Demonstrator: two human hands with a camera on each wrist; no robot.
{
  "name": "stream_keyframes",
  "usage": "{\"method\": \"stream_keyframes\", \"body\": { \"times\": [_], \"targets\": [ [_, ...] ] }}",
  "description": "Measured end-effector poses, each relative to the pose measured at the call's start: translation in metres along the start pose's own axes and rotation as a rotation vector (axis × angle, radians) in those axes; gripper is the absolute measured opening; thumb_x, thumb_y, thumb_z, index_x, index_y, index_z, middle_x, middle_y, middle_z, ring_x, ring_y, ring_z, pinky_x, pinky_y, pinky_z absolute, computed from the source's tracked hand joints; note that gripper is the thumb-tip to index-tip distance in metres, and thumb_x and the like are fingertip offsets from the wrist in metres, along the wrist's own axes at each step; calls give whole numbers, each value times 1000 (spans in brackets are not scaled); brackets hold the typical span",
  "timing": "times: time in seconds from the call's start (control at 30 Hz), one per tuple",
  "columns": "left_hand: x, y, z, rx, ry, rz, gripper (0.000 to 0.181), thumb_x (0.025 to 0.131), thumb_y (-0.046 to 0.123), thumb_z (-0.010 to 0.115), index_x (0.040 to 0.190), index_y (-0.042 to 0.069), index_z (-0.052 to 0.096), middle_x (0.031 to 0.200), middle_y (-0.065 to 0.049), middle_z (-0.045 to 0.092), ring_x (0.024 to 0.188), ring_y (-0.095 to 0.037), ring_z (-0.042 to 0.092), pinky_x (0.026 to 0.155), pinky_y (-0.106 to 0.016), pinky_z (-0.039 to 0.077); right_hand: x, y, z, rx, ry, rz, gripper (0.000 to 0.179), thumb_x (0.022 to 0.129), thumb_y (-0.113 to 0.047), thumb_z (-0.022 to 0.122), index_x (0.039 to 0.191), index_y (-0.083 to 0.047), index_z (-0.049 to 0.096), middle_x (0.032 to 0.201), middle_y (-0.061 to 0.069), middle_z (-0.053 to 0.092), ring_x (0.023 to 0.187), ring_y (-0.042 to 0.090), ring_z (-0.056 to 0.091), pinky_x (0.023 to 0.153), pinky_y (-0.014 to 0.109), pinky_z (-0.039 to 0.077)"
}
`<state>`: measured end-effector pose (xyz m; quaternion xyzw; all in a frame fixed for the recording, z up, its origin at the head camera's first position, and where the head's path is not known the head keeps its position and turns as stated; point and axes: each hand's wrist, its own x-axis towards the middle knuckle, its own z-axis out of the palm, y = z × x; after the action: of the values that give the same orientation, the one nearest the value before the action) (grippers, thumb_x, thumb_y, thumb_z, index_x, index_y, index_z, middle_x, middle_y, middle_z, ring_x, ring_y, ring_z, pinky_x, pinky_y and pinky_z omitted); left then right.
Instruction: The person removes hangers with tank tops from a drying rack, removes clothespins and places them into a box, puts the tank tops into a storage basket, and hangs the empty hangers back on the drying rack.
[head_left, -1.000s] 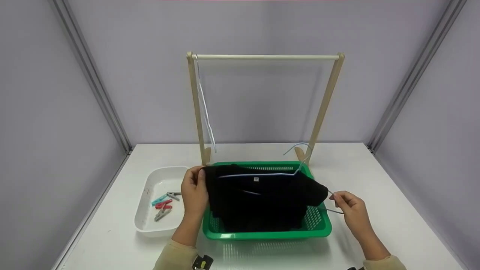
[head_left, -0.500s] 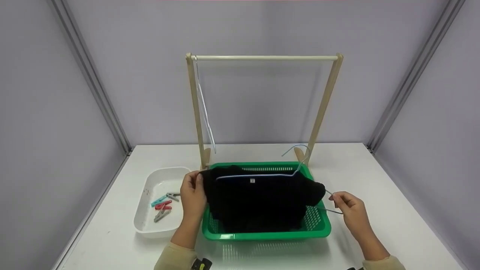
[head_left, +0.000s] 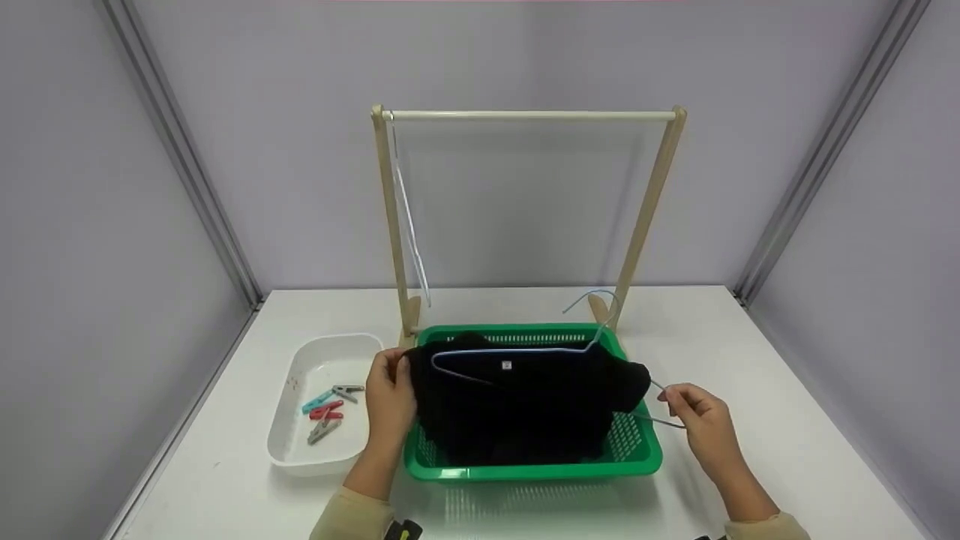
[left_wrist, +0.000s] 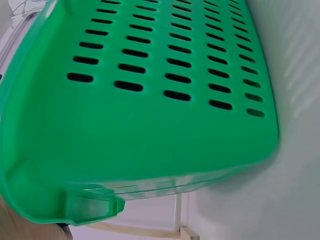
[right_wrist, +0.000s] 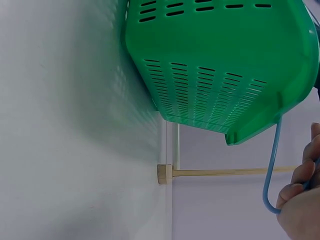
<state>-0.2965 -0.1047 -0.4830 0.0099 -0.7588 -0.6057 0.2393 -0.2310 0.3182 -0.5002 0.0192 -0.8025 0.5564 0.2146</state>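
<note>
A black shirt-like garment (head_left: 517, 427) with a small white label lies bunched over the green basket (head_left: 540, 472). Through its neck opening runs a blue wire hanger (head_left: 517, 350), its hook standing up at the back right. The hanger's left bend lies over the cloth; its right end pokes out past the garment's right sleeve. My left hand (head_left: 391, 401) pinches the garment's left edge between thumb and fingers. Out to the right, my right hand (head_left: 703, 421) grips the protruding hanger end. In the right wrist view, the blue wire (right_wrist: 270, 170) runs from the basket rim into the fingers (right_wrist: 302, 172).
Left of the basket stands a white tray (head_left: 281, 427) holding several clothespins (head_left: 325, 429). Behind rises a wooden rack with a pale rail (head_left: 532, 115); another wire hanger (head_left: 411, 217) hangs at its left end. Grey panels enclose the table (head_left: 217, 420).
My left hand has come slightly down and nearer with the garment's left edge. More of the hanger's left bend now shows over the cloth. My right hand stays almost in place.
</note>
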Motion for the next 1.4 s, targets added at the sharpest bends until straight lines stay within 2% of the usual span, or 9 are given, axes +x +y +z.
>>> {"method": "stream_keyframes", "body": {
  "times": [0.23,0.37,0.67,0.83,1.0,1.13,1.27,1.4],
  "targets": [
    [-4,-5,3,127,-26,99,11,100,0,56,106,2,66,95,-9,67,88,-23,62,79,-41,51,0,0,1,19,1,-3,21,102,-7,56,91,6,68,74,0,58,74,16,55,71,23,47],
    [-5,-8,4,197,-56,120,11,99,2,58,104,4,67,93,-8,68,86,-22,62,78,-41,52,0,-1,1,28,-3,2,22,103,-7,55,92,7,68,74,0,58,75,12,55,72,24,47],
    [-10,-4,8,391,-128,199,13,98,9,62,107,6,70,106,-10,71,103,-27,67,89,-44,54,1,-1,0,13,-4,-7,22,103,-7,55,93,8,68,76,0,59,76,12,55,71,22,47],
    [-12,-1,15,508,-148,256,12,96,10,64,104,7,72,102,-9,71,99,-26,68,86,-42,55,2,0,-2,4,-1,27,24,103,-11,56,95,8,68,76,0,58,78,15,56,74,23,48],
    [-13,0,23,535,-202,341,10,94,4,65,100,7,72,97,-9,71,95,-26,67,83,-42,56,1,1,-4,10,13,39,23,103,-11,56,95,7,69,76,0,60,79,13,57,73,23,48],
    [-14,-1,27,547,-236,362,11,92,2,66,99,7,73,93,-8,71,91,-25,68,80,-41,56,0,0,-4,21,12,33,22,103,-9,56,95,8,68,77,0,62,80,10,57,74,21,48],
    [-15,-2,28,572,-295,373,11,91,1,67,97,7,74,91,-7,70,89,-24,68,79,-41,56,-1,0,-5,14,12,23,22,103,-8,55,95,8,68,77,-2,63,81,8,58,74,19,48],
    [-17,-4,26,615,-353,438,13,87,0,70,98,5,72,93,-11,70,90,-28,68,80,-43,57,-2,0,-4,30,8,33,21,103,-8,56,95,8,68,76,-2,61,78,9,57,74,19,49]
  ]
}}
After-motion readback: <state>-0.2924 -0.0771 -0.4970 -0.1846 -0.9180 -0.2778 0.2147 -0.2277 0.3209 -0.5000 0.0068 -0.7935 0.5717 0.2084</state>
